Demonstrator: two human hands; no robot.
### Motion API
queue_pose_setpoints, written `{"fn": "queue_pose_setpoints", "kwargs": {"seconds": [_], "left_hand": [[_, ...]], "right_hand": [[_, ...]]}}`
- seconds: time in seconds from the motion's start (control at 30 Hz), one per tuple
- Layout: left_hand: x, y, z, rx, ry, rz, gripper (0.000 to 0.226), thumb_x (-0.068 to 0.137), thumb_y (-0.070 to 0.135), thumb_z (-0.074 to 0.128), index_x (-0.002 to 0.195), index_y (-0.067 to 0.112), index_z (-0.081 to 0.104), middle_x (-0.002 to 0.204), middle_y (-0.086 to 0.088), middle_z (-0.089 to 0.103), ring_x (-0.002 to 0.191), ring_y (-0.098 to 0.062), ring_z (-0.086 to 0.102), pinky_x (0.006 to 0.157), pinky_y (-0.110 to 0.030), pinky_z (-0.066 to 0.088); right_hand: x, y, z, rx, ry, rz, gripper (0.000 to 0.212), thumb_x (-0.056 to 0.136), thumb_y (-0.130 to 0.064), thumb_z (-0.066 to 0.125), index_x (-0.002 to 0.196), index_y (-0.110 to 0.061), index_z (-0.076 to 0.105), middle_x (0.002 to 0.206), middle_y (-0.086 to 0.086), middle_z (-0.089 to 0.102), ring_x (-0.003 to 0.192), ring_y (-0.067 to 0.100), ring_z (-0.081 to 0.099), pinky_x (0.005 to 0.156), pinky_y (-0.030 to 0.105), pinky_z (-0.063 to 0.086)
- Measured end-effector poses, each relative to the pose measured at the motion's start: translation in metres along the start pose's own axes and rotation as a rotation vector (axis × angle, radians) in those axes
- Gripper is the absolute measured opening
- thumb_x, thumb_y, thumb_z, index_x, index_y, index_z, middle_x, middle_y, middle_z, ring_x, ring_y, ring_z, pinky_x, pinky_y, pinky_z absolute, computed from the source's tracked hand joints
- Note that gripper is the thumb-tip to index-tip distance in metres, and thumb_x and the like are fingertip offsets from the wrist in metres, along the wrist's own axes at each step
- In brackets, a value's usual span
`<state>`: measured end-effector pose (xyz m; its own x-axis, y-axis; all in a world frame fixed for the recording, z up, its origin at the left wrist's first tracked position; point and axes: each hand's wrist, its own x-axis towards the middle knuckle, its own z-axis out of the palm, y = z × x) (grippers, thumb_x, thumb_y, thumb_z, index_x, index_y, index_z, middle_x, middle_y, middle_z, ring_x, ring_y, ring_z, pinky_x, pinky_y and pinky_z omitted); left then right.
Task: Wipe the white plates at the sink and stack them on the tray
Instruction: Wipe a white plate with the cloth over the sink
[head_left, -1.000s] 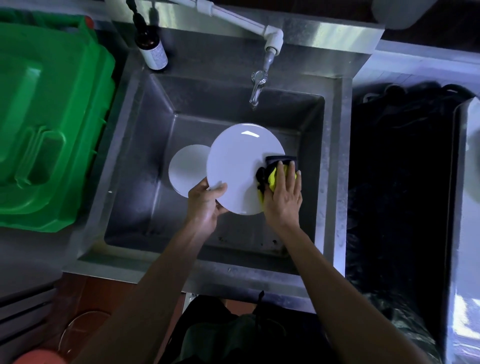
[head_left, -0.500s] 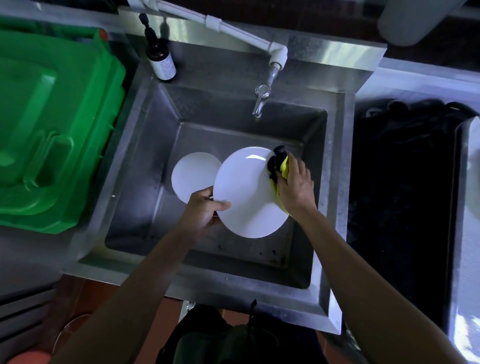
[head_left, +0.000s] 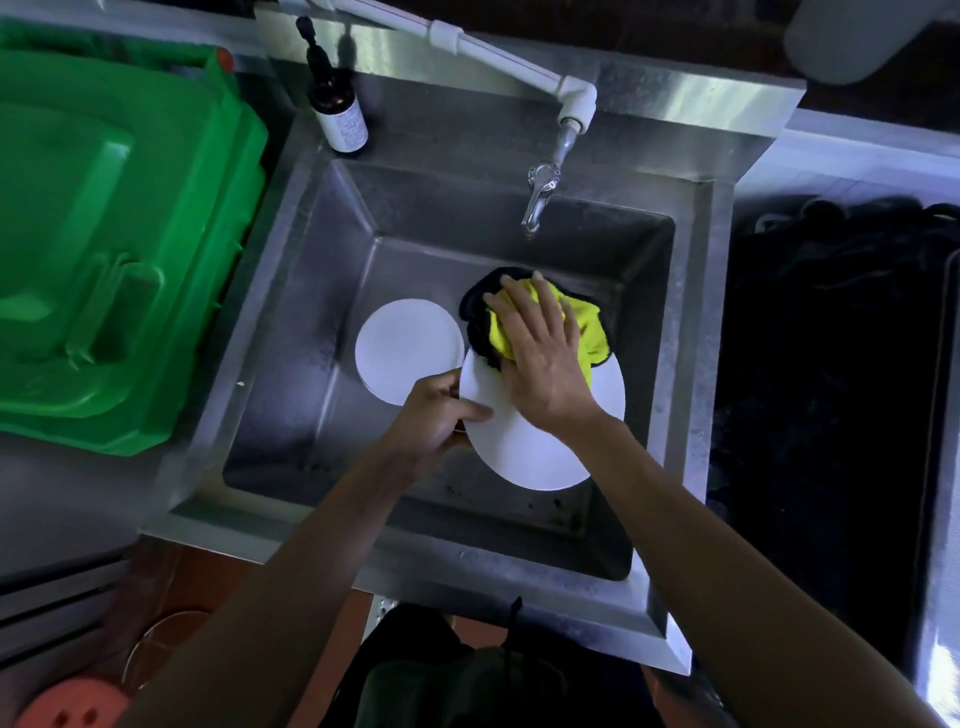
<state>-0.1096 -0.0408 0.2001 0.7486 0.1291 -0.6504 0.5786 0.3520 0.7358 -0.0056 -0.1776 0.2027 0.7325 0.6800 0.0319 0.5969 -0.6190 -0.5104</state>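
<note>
Over the steel sink (head_left: 291, 291) I hold a white plate (head_left: 530, 447). My left hand (head_left: 436, 415) grips its left rim, thumb on top. My right hand (head_left: 540, 353) lies flat with straight fingers on a yellow and black cloth (head_left: 587, 322), pressing it onto the plate's far part. A stack of white plates (head_left: 405, 348) rests on the sink floor, left of the held plate. No tray can be made out.
A tap (head_left: 540, 197) hangs over the basin's back, fed by a white pipe (head_left: 498, 52). A brown bottle (head_left: 337, 114) stands on the back left corner. A green plastic bin lid (head_left: 104, 234) lies to the left. Dark bags (head_left: 831, 364) fill the space to the right.
The plate has tipped flatter and lower in the sink. My right hand moved from the plate's right edge onto its top face, and the cloth has spread out under it.
</note>
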Motion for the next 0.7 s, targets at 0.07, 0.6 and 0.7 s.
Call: {"fn": "queue_pose_setpoints", "kwargs": {"seconds": [0.07, 0.6, 0.7], "left_hand": [[0.000, -0.001, 0.001, -0.023, 0.021, 0.018, 0.032, 0.079, -0.010, 0.063, 0.094, 0.014, 0.078, 0.097, -0.009, 0.076, 0.089, -0.023, 0.074, 0.066, -0.034, 0.058], [-0.013, 0.001, -0.004, -0.130, 0.119, 0.090, 0.042, 0.072, 0.004, 0.067, 0.105, 0.025, 0.079, 0.111, -0.005, 0.076, 0.097, -0.024, 0.073, 0.072, -0.042, 0.061], [-0.012, -0.001, -0.002, -0.152, 0.177, 0.119, 0.041, 0.076, 0.004, 0.068, 0.105, 0.030, 0.079, 0.109, -0.001, 0.077, 0.100, -0.026, 0.072, 0.073, -0.042, 0.062]], "right_hand": [[-0.003, -0.013, 0.000, 0.072, -0.050, -0.076, 0.068, 0.086, -0.023, 0.037, 0.153, -0.015, 0.038, 0.166, 0.006, 0.022, 0.156, 0.031, 0.001, 0.123, 0.054, 0.003], [0.027, 0.013, -0.001, -0.015, 0.025, 0.020, 0.057, 0.101, -0.032, 0.046, 0.155, -0.022, 0.032, 0.165, 0.000, 0.024, 0.154, 0.028, 0.013, 0.120, 0.054, 0.015], [0.026, 0.026, 0.004, 0.014, 0.037, 0.172, 0.061, 0.102, -0.032, 0.046, 0.158, -0.028, 0.023, 0.168, -0.005, 0.012, 0.156, 0.023, 0.003, 0.122, 0.055, 0.011]]}}
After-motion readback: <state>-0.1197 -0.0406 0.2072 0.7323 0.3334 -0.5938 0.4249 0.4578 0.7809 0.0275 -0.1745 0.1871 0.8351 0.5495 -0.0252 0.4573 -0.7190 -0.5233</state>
